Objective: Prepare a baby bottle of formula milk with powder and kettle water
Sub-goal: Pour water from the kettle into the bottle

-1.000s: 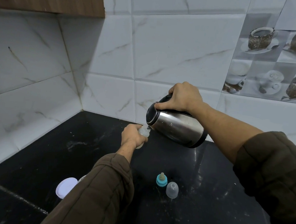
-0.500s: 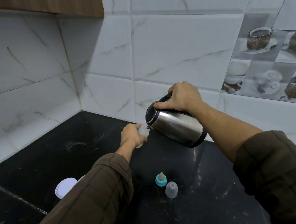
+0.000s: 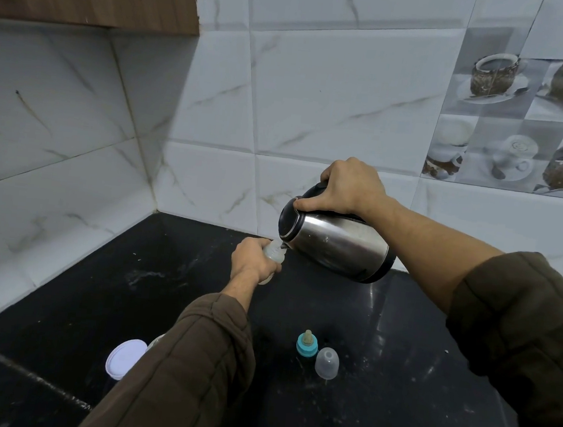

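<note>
— Steel kettle [image 3: 335, 246] tipped well over, spout right at the mouth of the baby bottle [image 3: 274, 252]; I'd judge the water step is under way.

— Who's holding what?

— The right hand [image 3: 347, 188] has its fingers curled round the black handle, thumb laid forward toward the lid; the left hand [image 3: 251, 260] has its fingers wrapped round the bottle's body, near the back of the black counter [image 3: 396, 362]; I can't tell whether the bottle's base rests on the counter or hangs just above it.

— Is powder in yet?

— Can't tell; the bottle looks cloudy, but the hand covers most of it, and the level inside is hidden too; any stream at the spout is too small to make out.

— So what's left?

— Closing up, at least; the teat [image 3: 307, 345] in its teal ring stands on the counter nearer the camera, with the clear cap [image 3: 327, 362] just beside it, both well apart from the bottle; a white lid [image 3: 126, 358] lies at the left, partly behind the sleeve [image 3: 183, 358], so some container may be open there; after the pour I'd expect the kettle set down, the teat screwed on, then shaking and capping.
</note>
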`<state>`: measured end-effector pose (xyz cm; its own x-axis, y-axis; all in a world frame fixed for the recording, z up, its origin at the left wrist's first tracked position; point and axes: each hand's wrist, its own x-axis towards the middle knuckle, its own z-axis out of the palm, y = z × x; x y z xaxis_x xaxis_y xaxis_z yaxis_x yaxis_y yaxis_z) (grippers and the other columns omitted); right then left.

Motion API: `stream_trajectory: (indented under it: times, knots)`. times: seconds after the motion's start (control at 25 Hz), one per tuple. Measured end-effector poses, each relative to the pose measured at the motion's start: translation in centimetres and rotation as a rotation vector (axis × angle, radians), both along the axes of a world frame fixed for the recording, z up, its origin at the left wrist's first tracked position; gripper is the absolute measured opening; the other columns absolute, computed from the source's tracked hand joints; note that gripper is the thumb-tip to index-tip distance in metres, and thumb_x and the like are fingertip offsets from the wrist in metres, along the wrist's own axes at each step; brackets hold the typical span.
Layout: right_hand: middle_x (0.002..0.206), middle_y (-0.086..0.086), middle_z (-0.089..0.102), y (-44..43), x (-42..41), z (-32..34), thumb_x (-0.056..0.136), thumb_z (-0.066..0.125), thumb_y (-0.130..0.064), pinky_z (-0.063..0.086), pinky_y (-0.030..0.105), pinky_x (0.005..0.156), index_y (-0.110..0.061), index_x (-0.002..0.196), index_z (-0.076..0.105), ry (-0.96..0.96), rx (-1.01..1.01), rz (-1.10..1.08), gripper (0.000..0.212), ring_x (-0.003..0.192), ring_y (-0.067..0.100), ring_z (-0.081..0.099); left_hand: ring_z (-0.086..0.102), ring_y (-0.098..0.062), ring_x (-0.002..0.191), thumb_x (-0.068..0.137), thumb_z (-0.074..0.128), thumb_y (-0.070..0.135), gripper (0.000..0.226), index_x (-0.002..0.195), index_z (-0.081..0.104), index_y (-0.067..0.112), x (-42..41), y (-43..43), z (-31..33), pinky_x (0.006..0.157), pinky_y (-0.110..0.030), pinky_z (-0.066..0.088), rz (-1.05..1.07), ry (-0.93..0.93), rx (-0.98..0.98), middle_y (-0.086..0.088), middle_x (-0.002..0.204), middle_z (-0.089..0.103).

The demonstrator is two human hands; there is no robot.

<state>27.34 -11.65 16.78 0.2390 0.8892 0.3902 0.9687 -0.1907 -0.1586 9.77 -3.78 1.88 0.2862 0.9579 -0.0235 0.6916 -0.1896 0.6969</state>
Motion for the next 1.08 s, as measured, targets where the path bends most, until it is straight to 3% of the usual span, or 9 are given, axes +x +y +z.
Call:
stream_trajectory:
  times: [1.08]
  knots:
    - [0.049, 0.001, 0.046, -0.20, -0.10, -0.13, 0.057, 0.073, -0.083, 0.037, 0.030, 0.051, -0.016, 0.054, 0.041, -0.025, -0.015, -0.005, 0.074, 0.056, 0.023, 0.050, 0.063, -0.022, 0.114, 0.072, 0.091, 0.020, 0.058, 0.126, 0.071, 0.026, -0.14, -0.12, -0.42, 0.099, -0.041, 0.052, -0.001, -0.010, -0.015, -0.002, 0.120, 0.071]
